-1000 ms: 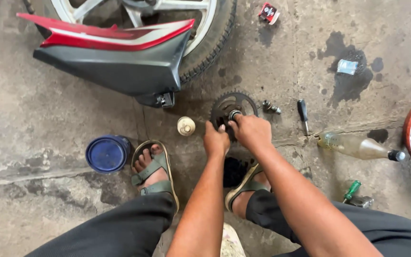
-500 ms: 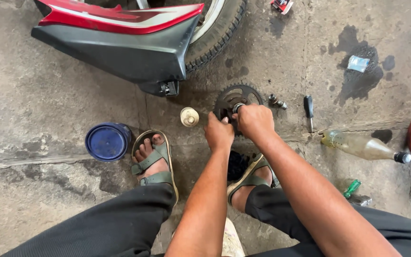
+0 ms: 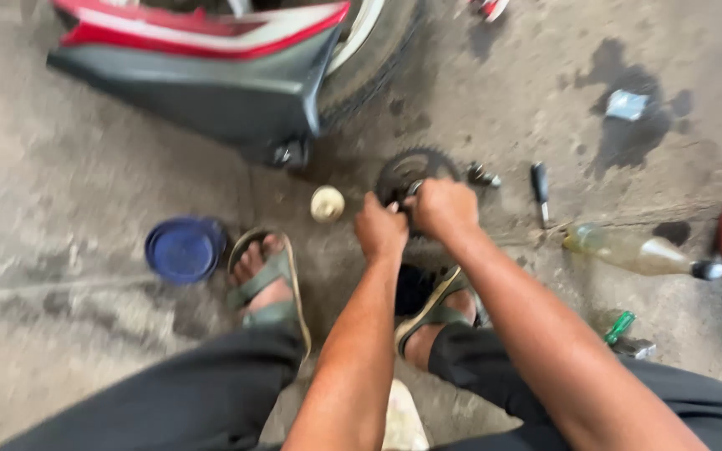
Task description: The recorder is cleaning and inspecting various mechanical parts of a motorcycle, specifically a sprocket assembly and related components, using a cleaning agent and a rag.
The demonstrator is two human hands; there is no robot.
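Here, stained concrete fills my view. Mid-frame, my left hand [image 3: 380, 229] and right hand [image 3: 443, 207] close on the sprocket [image 3: 413, 169], half hidden. Motorbike [image 3: 211, 67] cut off at top; everything's blurred.

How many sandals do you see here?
2. One green sandal is on the foot beside the blue lid; the other sandal sits below both hands, partly hidden by the arms.

Sprocket [image 3: 415, 171] looks like dark, greasy metal – matt, toothed edge. Floor [image 3: 85, 167] is rough, oil-stained concrete. Motorbike panel [image 3: 202, 83] is glossy plastic, blue lid [image 3: 184, 249] smooth plastic, bottle [image 3: 628, 250] clear plastic – sandals [image 3: 273, 284] rubbery.
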